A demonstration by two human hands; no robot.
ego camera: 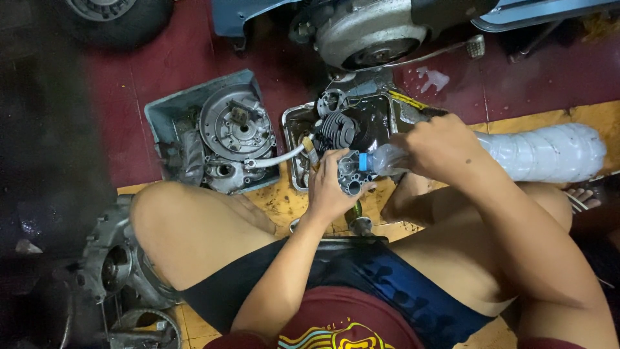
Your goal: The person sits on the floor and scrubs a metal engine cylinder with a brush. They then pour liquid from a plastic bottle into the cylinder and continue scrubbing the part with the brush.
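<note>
A person sits low on a red and yellow tiled floor, bare knees spread, so the work lies between the legs.

The landmark is a shallow, dark, oil-stained metal tray [298, 123] just ahead of the knees. It sits under the hands, seemingly to catch whatever drips.

Behind the tray stands a scooter, showing its large round grey engine casing [368, 35]. Left of the tray, a grey rectangular plastic basin [158, 110] keeps removed parts together, among them a round metal flywheel plate [236, 123]. A white hose [278, 158] curves from the basin into the tray. Far left of the tray, by the person's left knee, lies a grey metal crankcase half [116, 258].

Inside the tray rests 1 black finned engine cylinder [339, 129].

Over the tray's near edge, the right hand [442, 145] is wrapped around the neck of a large clear ribbed plastic bottle [549, 152], tipped almost flat so its blue-ringed mouth points left at the part.

The left hand [329, 187] is closed around a small grey cast-metal engine part with round holes [352, 174], holding it touching the bottle's mouth, above the tray.
</note>
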